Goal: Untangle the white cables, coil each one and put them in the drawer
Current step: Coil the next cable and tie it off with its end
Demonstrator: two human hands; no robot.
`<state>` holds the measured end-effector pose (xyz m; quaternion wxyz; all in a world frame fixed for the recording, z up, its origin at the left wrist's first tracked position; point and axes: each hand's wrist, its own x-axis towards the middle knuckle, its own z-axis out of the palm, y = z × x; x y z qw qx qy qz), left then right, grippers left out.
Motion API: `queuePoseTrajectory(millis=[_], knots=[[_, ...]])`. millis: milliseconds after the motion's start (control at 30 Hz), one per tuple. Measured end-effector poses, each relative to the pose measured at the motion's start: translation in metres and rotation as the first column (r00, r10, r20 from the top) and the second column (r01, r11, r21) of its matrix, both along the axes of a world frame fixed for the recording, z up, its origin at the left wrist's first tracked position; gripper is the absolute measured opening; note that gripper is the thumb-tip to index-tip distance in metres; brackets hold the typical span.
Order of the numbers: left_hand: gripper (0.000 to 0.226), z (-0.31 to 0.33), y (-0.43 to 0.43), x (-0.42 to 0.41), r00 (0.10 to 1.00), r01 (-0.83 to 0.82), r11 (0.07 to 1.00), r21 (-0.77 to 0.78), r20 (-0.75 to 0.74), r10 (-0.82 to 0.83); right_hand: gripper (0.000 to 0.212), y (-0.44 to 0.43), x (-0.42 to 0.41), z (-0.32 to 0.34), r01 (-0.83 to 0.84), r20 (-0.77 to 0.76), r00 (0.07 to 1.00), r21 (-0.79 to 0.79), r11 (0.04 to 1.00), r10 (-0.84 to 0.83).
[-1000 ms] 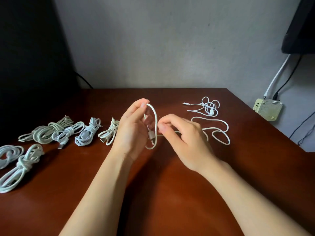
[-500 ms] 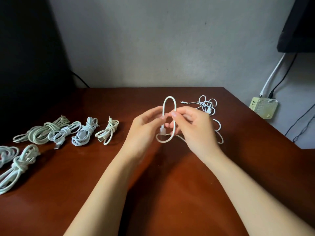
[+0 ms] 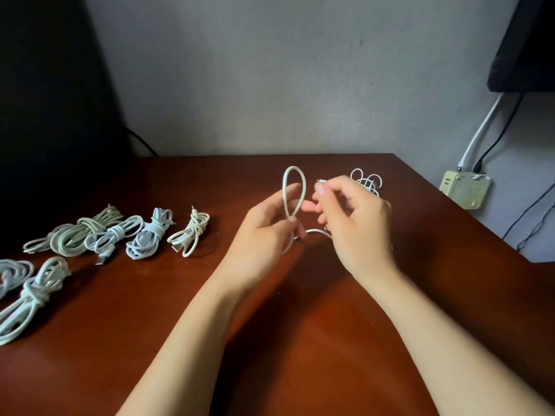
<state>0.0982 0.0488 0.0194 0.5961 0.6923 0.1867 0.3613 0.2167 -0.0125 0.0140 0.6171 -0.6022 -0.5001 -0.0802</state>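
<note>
Head: six coiled cables (image 3: 151, 232), one looped cable (image 3: 293, 167)

Thin white cable (image 3: 294, 167): one second ago it was a sideways arc against the raised fingers of the left hand (image 3: 264, 235). It is now an upright, narrow loop, taller than half a second ago, its top well above that hand.

Left hand: the fingers no longer stand straight along the arc. Thumb and forefinger now pinch the loop's base, where the two strands cross.

Right hand (image 3: 357, 223): half a second ago it pinched the loop. It is now off it, just right of the loop, fingers (image 3: 322, 190) curled. Whether it grips the trailing cable: cannot tell.

Slack: the open curves right of the loop on the dark red-brown wooden worktop (image 3: 300, 325) are now mostly hidden behind the right hand.
</note>
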Motion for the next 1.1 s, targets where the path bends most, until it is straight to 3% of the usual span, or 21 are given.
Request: queuePoseTrajectory(millis=[67,133,200,300,367,467,600,733,900,1100], knots=[[0.049,0.0,0.004,-0.001,0.998,-0.051,0.998,-0.028,0.043,0.052,0.009,0.003,0.005,-0.002,0.023,-0.092,0.995,-0.028,0.999,-0.026],[0.05,0.001,0.008,-0.003,0.992,-0.084,0.993,-0.08,0.085,0.091,0.008,0.006,0.009,-0.006,-0.033,-0.086,0.996,-0.146,0.989,0.02],[0.053,0.001,0.012,-0.003,0.977,-0.088,0.981,-0.175,0.174,0.119,0.022,0.007,0.009,-0.012,-0.075,0.105,0.987,-0.376,0.924,0.123],[0.056,0.001,0.015,-0.004,0.943,-0.078,0.96,-0.268,0.292,0.158,0.039,0.008,0.002,-0.024,0.025,0.418,0.861,-0.602,0.798,0.288],[0.055,0.002,0.016,-0.006,0.925,-0.041,0.95,-0.31,0.348,0.153,0.032,0.01,-0.004,-0.029,0.075,0.49,0.812,-0.627,0.775,0.317],[0.055,0.004,0.02,-0.009,0.894,-0.013,0.925,-0.38,0.41,0.181,0.016,0.01,-0.007,-0.026,0.092,0.503,0.81,-0.617,0.782,0.301],[0.053,0.001,0.031,-0.016,0.854,-0.004,0.872,-0.49,0.452,0.258,0.02,0.001,0.0,-0.013,0.029,0.422,0.845,-0.649,0.76,0.328],[0.056,-0.006,0.039,-0.019,0.879,-0.093,0.842,-0.531,0.353,0.319,0.026,-0.006,0.006,-0.004,0.035,0.498,0.803,-0.588,0.808,0.328],[0.043,-0.012,0.029,-0.01,0.972,-0.121,0.897,-0.425,0.134,0.195,0.031,0.001,0.014,-0.002,0.009,0.633,0.756,-0.262,0.965,0.164],[0.026,-0.016,0.015,-0.004,0.997,0.02,0.963,-0.268,0.073,0.0,0.037,0.005,0.023,-0.002,-0.041,0.546,0.836,-0.031,0.999,0.051]])
